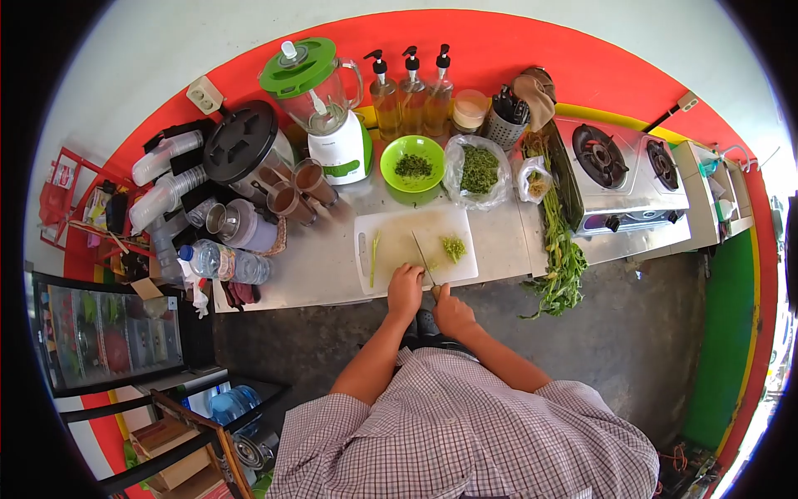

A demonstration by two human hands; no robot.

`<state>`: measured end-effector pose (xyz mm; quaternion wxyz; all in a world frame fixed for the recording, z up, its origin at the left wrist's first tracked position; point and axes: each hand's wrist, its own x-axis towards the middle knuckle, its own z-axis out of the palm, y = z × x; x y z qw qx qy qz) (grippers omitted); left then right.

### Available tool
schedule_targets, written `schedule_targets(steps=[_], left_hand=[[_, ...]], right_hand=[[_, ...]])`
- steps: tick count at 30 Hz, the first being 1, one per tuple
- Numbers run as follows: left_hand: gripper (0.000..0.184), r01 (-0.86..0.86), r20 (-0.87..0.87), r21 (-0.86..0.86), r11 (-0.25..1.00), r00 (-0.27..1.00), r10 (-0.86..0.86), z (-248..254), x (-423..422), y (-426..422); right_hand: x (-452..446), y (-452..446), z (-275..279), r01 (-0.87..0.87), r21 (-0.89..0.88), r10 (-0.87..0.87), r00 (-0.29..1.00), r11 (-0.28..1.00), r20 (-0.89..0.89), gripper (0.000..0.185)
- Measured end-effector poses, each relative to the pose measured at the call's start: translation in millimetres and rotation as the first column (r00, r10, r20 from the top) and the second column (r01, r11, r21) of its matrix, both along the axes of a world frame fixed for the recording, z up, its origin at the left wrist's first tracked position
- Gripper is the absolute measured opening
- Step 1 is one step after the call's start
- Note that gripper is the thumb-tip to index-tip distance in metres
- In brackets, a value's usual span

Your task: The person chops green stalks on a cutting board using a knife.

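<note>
My right hand (454, 313) is closed round the handle of a knife (422, 256), whose blade points away from me over a white cutting board (391, 220). Close beside the blade, my left hand (406, 291) rests at the board's near edge with its fingers curled together. Whatever those fingers hold is hidden. A small heap of chopped green stalks (452, 247) lies right of the blade. Toward the board's left side is a thin green stalk (374, 258). Behind the board stand a green bowl (414, 143) with chopped dark greens and a plastic bag (478, 170) of chopped greens.
Leafy celery (561, 266) hangs over the counter's front edge, left of a gas stove (619, 166). A blender (328, 116), pump bottles (411, 100) and a utensil holder (505, 125) line the wall. Brown cups (291, 204) and a water bottle (226, 263) stand left.
</note>
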<state>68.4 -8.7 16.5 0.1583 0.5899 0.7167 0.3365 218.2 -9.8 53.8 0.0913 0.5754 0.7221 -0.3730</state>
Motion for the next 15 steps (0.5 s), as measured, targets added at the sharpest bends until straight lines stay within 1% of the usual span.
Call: schedule_targets(steps=[4,6,8,9,13,15], left_hand=[[0.010,0.012,-0.028,-0.038,0.999,1.000,-0.013,1.9,-0.3,0.4],[0.009,0.088,0.059,0.016,0.996,0.994,-0.089,3.5,-1.8,-4.4],[0.010,0.049,0.062,0.006,0.999,0.997,-0.049,2.2,0.7,-4.7],[0.010,0.016,0.059,-0.008,1.000,0.998,-0.015,0.7,0.8,-5.2],[0.009,-0.018,0.046,-0.064,0.998,0.999,0.021,0.1,2.2,-1.4],[0.010,0.059,0.018,-0.005,0.998,0.998,-0.059,0.9,1.1,-5.7]], right_hand=[[-0.5,-9.1,8.0,-0.005,-0.017,0.005,1.000,1.000,-0.011,0.051],[-2.6,-2.9,0.4,-0.004,-0.018,0.004,1.000,1.000,0.012,0.051],[0.9,0.8,-6.4,-0.009,-0.024,0.010,0.999,1.000,0.035,0.052],[1.6,2.1,-2.3,-0.024,-0.010,0.025,0.999,1.000,0.031,0.052],[-0.7,-9.9,9.3,-0.029,0.017,0.029,0.999,0.999,0.014,0.052],[-1.7,-6.4,-1.0,-0.022,0.019,0.021,1.000,1.000,0.023,0.053]])
